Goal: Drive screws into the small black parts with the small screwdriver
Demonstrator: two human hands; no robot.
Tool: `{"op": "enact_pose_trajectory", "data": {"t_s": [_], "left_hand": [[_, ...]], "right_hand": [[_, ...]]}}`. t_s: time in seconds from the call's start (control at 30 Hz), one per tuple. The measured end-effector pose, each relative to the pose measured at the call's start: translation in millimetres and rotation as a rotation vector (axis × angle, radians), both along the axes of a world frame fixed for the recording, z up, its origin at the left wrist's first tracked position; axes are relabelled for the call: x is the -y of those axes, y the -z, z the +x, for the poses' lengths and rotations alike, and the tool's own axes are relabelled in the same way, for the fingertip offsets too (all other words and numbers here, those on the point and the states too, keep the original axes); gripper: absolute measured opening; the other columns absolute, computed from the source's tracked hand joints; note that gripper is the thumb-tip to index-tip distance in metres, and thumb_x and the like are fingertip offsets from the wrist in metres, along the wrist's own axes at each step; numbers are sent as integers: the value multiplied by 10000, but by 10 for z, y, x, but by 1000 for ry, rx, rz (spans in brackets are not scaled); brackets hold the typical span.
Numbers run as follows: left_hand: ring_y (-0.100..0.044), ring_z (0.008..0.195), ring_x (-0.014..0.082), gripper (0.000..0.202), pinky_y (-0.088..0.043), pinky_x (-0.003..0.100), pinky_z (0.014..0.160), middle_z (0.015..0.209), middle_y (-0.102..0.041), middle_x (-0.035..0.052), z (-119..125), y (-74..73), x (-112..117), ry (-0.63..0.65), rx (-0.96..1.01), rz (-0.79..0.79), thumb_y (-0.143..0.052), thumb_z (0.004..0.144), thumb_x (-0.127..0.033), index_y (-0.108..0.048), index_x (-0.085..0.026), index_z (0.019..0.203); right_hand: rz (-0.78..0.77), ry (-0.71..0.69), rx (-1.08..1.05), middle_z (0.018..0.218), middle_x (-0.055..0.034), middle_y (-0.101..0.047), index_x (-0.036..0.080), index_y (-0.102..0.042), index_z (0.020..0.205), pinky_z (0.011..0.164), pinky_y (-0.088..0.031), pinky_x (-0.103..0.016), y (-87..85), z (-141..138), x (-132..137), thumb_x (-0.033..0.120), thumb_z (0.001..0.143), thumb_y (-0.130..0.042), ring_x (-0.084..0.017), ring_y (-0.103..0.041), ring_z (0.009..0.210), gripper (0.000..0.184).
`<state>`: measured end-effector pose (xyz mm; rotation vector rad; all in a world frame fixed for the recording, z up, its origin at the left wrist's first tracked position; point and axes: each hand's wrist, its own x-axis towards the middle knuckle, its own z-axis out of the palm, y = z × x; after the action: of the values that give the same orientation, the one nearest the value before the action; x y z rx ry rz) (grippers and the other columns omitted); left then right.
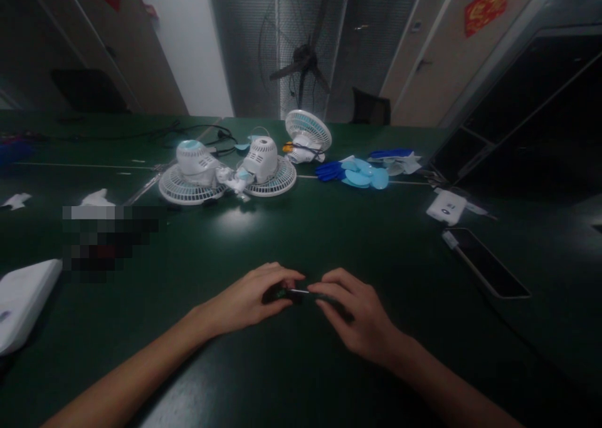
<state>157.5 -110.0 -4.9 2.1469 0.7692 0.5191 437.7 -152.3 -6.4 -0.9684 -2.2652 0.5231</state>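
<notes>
Both my hands rest on the dark green table [301,240], fingertips meeting near its front. My left hand [254,296] curls around a small dark object with a greenish part [281,294]. My right hand [357,312] pinches the other end, where a thin metal shaft [299,291] shows between the two hands; it looks like a small screwdriver, though the dim light hides detail. Farther back lie three small white-and-light-blue fans [226,171], partly taken apart, and a pile of light blue fan blades [362,174].
A phone [489,268] and a white box [446,207] lie at the right. A white flat device [23,302] sits at the left edge. Blue gloves [329,170] lie beside the blades. A large standing fan [301,58] is behind the table. Cables run across the back left.
</notes>
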Motion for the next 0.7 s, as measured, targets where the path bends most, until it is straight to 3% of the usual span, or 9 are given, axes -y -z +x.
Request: {"op": "enact_pose_trajectory", "data": {"t_s": [0.2,0.33,0.43,0.57,0.7], "left_hand": [[-604,1167,259,584,-502,434,1024,1266,-656,87,-24,-95,24,13,-66,43,-732,950,-208,-529,-296,1490],[-609,1168,241,296,-479,434,1063,1226,-660,69,-78,-104,0,64,-73,39,-646,1023,-222,-653,-281,1313],[-621,1149,221,226,-498,393,1034,1196,-660,60,-154,-66,-67,56,-75,39,-592,1062,-237,-684,-283,1263],[-606,1207,230,276,-493,397,1070,1272,-650,63,-412,11,-262,-48,-121,118,-542,1089,-292,-656,-307,1339],[-619,1183,254,308,-522,409,1028,1299,-637,75,-870,105,-553,-254,-180,237,-499,1098,-376,-658,-294,1348]], "right_hand": [[-22,68,-61,1083,-67,-642,252,-653,1271,670,-540,-289,6,45,9,138,1001,-585,-181,-654,861,300],[8,76,-118,1071,-67,-641,245,-663,1261,643,-528,-274,15,56,8,129,1000,-591,-175,-651,855,295],[28,71,-141,1069,-74,-641,233,-669,1259,622,-520,-267,17,55,9,123,997,-590,-176,-649,851,295],[-9,69,-138,1077,-78,-637,226,-674,1259,600,-515,-259,20,60,4,126,998,-590,-175,-649,845,292],[-4,67,-147,1068,-72,-635,227,-674,1261,596,-513,-258,26,66,1,129,999,-593,-169,-648,826,292]]}}
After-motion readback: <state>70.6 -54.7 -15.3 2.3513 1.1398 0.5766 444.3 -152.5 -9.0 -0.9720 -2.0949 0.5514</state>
